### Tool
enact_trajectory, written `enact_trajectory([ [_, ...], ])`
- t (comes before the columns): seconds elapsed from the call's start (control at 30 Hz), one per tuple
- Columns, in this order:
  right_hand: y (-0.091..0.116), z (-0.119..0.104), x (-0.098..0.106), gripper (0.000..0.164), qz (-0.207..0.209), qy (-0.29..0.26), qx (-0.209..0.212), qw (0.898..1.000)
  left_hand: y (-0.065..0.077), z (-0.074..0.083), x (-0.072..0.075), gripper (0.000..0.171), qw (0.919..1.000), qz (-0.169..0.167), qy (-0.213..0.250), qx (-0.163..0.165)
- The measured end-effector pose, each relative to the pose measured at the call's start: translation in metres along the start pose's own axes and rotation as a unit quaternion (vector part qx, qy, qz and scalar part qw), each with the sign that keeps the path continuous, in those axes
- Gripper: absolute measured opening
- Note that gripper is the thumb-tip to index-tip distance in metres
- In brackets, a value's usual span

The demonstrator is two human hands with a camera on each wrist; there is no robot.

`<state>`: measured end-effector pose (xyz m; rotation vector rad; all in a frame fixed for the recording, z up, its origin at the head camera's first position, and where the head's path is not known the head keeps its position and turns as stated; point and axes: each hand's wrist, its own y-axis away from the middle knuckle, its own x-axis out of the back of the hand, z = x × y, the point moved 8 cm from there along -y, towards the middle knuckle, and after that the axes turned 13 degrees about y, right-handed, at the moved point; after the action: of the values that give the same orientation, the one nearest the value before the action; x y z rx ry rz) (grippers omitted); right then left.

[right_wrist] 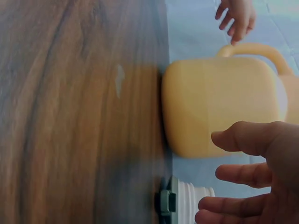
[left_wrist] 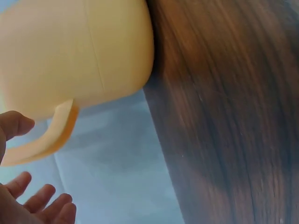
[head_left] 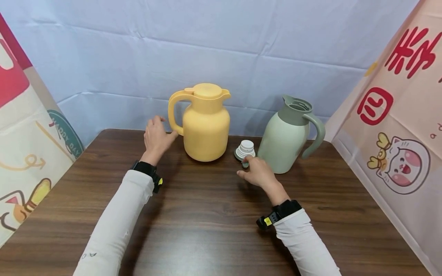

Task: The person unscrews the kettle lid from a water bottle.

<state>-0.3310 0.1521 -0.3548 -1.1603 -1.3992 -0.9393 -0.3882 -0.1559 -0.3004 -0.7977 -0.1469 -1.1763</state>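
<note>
A yellow thermos jug [head_left: 207, 128] stands upright with its lid on and its handle [head_left: 171, 111] pointing left. Beside that handle is my left hand [head_left: 157, 138], fingers spread and holding nothing; in the left wrist view the handle lies between thumb and fingers without a grip. My right hand [head_left: 259, 171] hovers by a screw stopper [head_left: 246, 147], white-threaded with a dark green base, lying thread up on the table. Its fingers are extended and hold nothing; whether a fingertip touches the stopper I cannot tell. Right of it stands a pale green thermos jug [head_left: 284, 140], its mouth uncovered, handle to the right.
Both jugs are near the back edge of the dark wooden table [head_left: 207, 214]. A pale cloth [head_left: 165, 53] hangs behind it. Printed cloths with cartoon figures flank the left [head_left: 31, 145] and right [head_left: 390, 115] sides.
</note>
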Motion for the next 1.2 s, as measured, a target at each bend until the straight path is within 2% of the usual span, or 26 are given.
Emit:
enact_trajectory([
  [0.2, -0.012, -0.016, -0.009, 0.042, -0.011, 0.001, 0.004, 1.0, -0.014, -0.008, -0.01, 0.073, 0.9968, -0.035, 0.059, 0.042],
  [0.37, -0.021, -0.025, -0.017, 0.041, -0.022, -0.004, 0.001, 1.0, -0.023, -0.01, -0.02, 0.079, 0.9872, -0.059, 0.129, 0.072],
  [0.47, -0.024, -0.028, -0.024, 0.04, -0.027, -0.003, -0.004, 1.0, -0.026, -0.013, -0.025, 0.076, 0.9762, -0.069, 0.179, 0.101],
  [0.57, -0.027, -0.029, -0.03, 0.04, -0.033, -0.001, -0.008, 0.999, -0.027, -0.018, -0.028, 0.059, 0.9664, -0.07, 0.213, 0.127],
  [0.63, -0.028, -0.03, -0.032, 0.039, -0.036, 0.001, -0.008, 0.999, -0.027, -0.02, -0.029, 0.04, 0.9675, -0.06, 0.208, 0.131],
  [0.7, -0.029, -0.032, -0.033, 0.039, -0.038, 0.002, -0.007, 0.999, -0.026, -0.022, -0.027, 0.021, 0.9734, -0.041, 0.187, 0.126],
  [0.77, -0.03, -0.033, -0.032, 0.038, -0.04, 0.002, -0.005, 0.999, -0.025, -0.022, -0.026, 0.009, 0.9774, -0.025, 0.173, 0.119],
  [0.9, -0.031, -0.036, -0.029, 0.038, -0.042, 0.001, 0.002, 0.999, -0.021, -0.022, -0.029, 0.014, 0.9784, -0.02, 0.178, 0.103],
  [1.1, -0.032, -0.037, -0.029, 0.038, -0.048, 0.008, 0.001, 0.999, -0.016, -0.017, -0.034, 0.006, 0.978, -0.036, 0.186, 0.088],
  [1.2, -0.031, -0.037, -0.03, 0.037, -0.051, 0.009, -0.002, 0.999, -0.015, -0.015, -0.035, 0.007, 0.9789, -0.047, 0.179, 0.088],
])
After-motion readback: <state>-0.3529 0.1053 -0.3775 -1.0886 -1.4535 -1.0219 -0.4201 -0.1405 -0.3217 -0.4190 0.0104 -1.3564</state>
